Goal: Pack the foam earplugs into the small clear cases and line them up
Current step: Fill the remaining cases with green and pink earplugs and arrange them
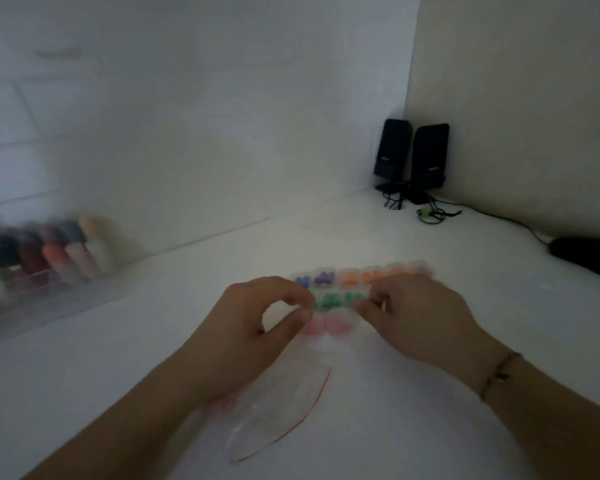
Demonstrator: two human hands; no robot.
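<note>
Both hands pinch the row of green-filled cases (333, 299): the left hand (257, 327) grips its left end, the right hand (416, 317) its right end. That row lies just in front of the purple-and-orange row (361, 276), with pink cases (326, 324) nearer still. Nudge it squarely, ends flush, keeping pressure light so lids stay shut.

Two hands (257, 317), two speakers (411, 157), one bag (281, 410).

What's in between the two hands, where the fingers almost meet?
In the head view, clear cases holding green earplugs sit between the left hand and the right hand; fingertips of both hands touch that row's ends.
</note>
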